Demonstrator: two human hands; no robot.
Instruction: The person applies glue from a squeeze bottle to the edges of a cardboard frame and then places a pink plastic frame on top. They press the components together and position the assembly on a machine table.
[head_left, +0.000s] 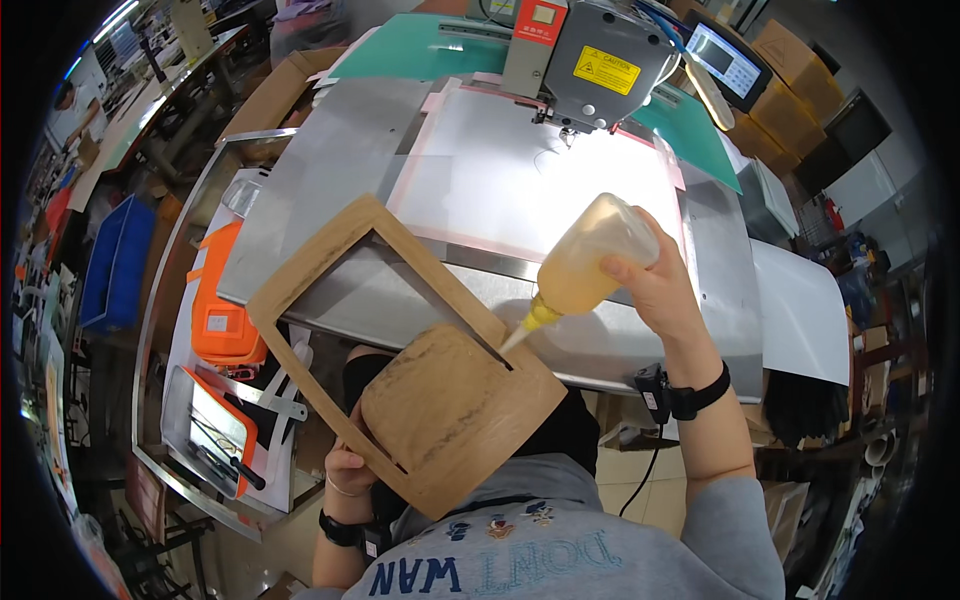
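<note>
A flat tan frame-shaped board [510,400] with a rectangular opening and a rounded tab leans tilted across my lap and the machine's front edge. My left hand [348,462] grips its lower left edge, fingers partly hidden behind it. In my right hand [655,275] is a translucent squeeze bottle [590,255] with a yellow cap and pointed nozzle, holding yellowish liquid. The bottle is tipped downward, its nozzle tip at the board's surface by the end of the slot right of the tab. Whether liquid is coming out cannot be seen.
A sewing machine head [610,65] stands over a lit white panel [490,160] on a metal table. An orange case [222,300] and an orange-edged tray [212,430] sit at left. A screen [725,62] and cardboard boxes [795,85] stand at back right.
</note>
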